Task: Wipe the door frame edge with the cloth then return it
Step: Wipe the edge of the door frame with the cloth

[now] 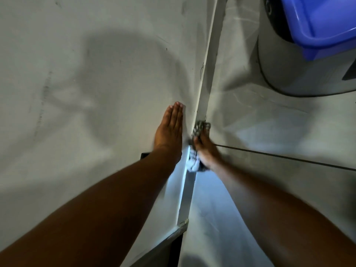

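Observation:
The white door frame edge runs from the top middle of the view down to the floor. My right hand is shut on a grey and white patterned cloth and presses it against the frame edge. A white part of the cloth hangs below my wrist. My left hand lies flat on the pale wall just left of the frame, fingers straight and together, holding nothing.
A grey round appliance with a blue plastic tub on it stands at the upper right on the grey floor. A thin dark cable runs across the floor. A dark skirting strip sits at the wall's base.

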